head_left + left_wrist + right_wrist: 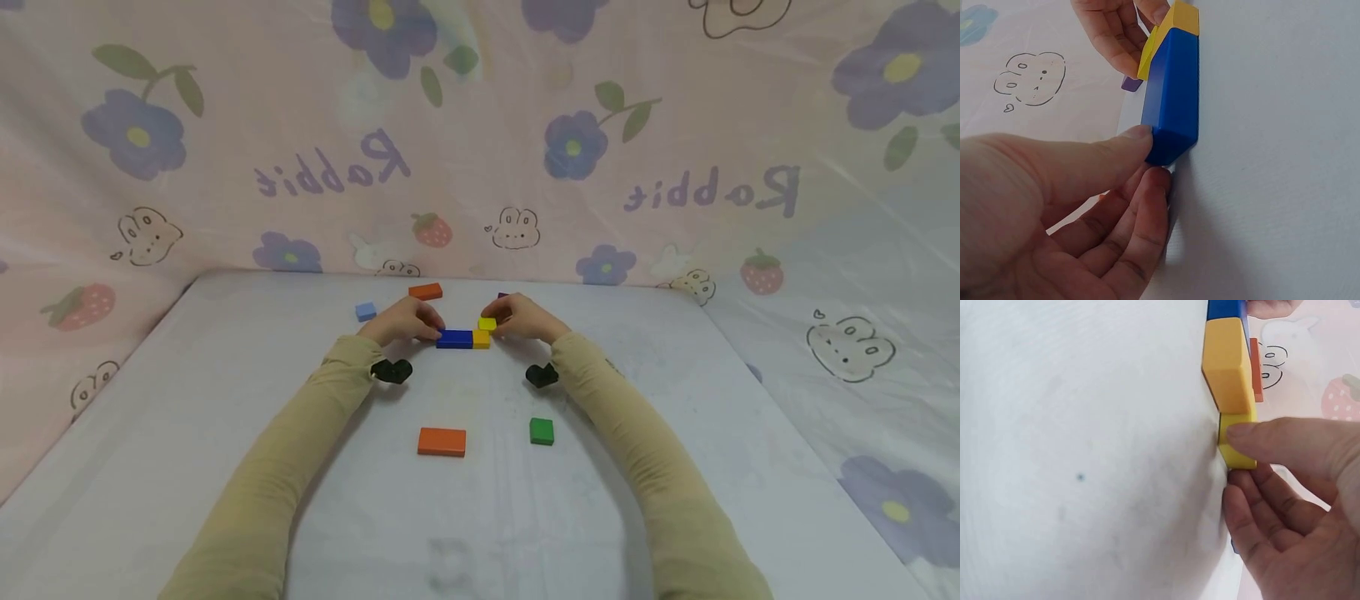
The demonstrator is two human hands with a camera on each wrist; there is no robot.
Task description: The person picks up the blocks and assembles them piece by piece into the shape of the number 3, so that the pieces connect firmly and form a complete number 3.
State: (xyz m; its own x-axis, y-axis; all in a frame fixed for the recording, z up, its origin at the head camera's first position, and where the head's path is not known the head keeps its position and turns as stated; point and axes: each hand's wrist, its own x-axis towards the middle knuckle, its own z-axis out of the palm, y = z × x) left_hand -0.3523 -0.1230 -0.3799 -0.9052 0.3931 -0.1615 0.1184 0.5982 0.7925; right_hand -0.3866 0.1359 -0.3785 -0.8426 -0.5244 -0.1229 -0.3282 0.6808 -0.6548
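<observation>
Near the far middle of the table, a long blue block (454, 339) lies end to end with an amber block (481, 339). My left hand (405, 320) is at the blue block's left end, its thumb on the corner and its curled fingers against the end in the left wrist view. A bright yellow block (1239, 453) sits just behind the amber one. My right hand (522, 317) holds that yellow block, thumb on its face and fingers curled at its outer end. Part of a purple block (502, 295) shows behind the right hand.
An orange block (425, 292) and a light blue block (365, 312) lie beyond the left hand. Closer to me are another orange block (442, 442) and a green block (542, 432). A printed cloth (480, 183) hangs behind the white table (480, 517).
</observation>
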